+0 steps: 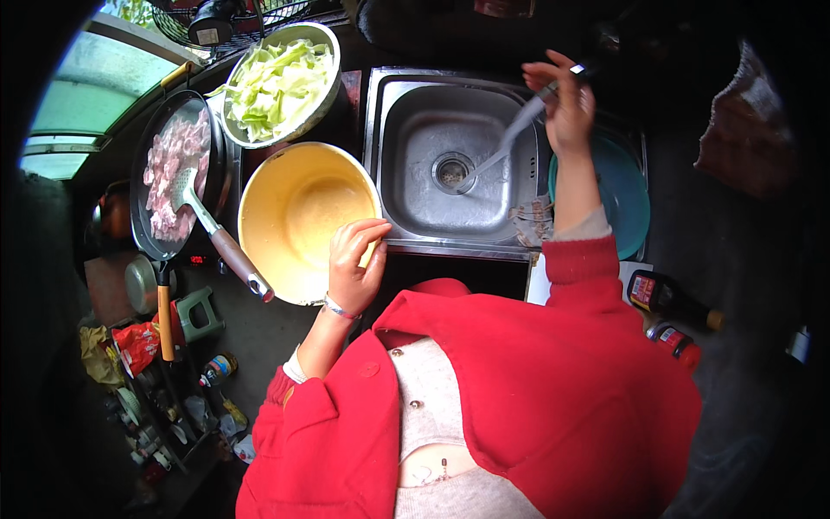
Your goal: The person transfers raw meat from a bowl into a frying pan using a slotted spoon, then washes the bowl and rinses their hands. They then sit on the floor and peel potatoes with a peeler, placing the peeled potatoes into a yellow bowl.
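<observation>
A yellow enamel basin [295, 172] stands just left of the stainless steel sink [415, 217]. My left hand [356, 266] is on its near right rim, fingers bent over the edge and thumb below them. Little shows inside the basin. Over the sink's right side, my right hand [569, 117] is raised beside the faucet spout [577, 69], fingers spread and apparently holding nothing. A stream of water [519, 123] runs from the spout, past the fingers, to the drain [452, 172].
Torn cabbage leaves [279, 84] fill a colander [334, 58]. Left of it, a frying pan [139, 194] holds sliced raw meat [172, 162] and a slotted spatula [224, 243]. Right of the sink sits a teal basin [622, 194]. A cloth [533, 219] lies on the sink edge; a dark sauce bottle [674, 298] is nearby.
</observation>
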A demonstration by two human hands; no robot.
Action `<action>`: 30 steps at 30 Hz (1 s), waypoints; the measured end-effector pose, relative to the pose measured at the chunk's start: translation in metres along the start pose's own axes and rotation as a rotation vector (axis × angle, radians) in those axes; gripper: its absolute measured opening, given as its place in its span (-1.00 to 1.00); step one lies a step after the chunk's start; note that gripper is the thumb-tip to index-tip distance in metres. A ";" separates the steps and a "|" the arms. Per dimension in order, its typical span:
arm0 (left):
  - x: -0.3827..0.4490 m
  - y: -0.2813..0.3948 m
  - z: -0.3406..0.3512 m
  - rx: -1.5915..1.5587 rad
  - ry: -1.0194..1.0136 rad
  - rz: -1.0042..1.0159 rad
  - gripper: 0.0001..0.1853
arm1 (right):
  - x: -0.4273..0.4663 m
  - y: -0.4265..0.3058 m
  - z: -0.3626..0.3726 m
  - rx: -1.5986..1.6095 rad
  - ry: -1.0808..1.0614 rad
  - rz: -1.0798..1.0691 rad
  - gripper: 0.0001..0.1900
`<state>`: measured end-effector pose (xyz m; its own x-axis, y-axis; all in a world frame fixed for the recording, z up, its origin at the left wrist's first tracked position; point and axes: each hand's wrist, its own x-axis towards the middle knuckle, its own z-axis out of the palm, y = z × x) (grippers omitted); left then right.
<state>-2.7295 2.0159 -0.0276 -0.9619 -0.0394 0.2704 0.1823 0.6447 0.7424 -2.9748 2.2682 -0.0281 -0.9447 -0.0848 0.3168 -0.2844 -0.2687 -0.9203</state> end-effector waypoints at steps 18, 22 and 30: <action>-0.027 0.001 -0.018 0.107 -0.007 -0.107 -0.77 | -0.146 0.258 0.014 -1.075 -0.609 0.659 -0.53; -0.042 -0.003 -0.024 0.147 0.006 -0.169 -0.78 | -0.164 0.253 0.029 -1.428 -0.770 0.632 -0.65; -0.046 -0.002 -0.027 0.145 0.055 -0.182 -0.78 | -0.131 0.272 0.032 -0.741 -0.027 0.447 -0.80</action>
<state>-2.6804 1.9956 -0.0245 -0.9630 -0.2042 0.1759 -0.0284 0.7259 0.6872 -2.9233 2.1755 -0.3129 -0.9918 -0.0582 -0.1138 0.0711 0.4889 -0.8695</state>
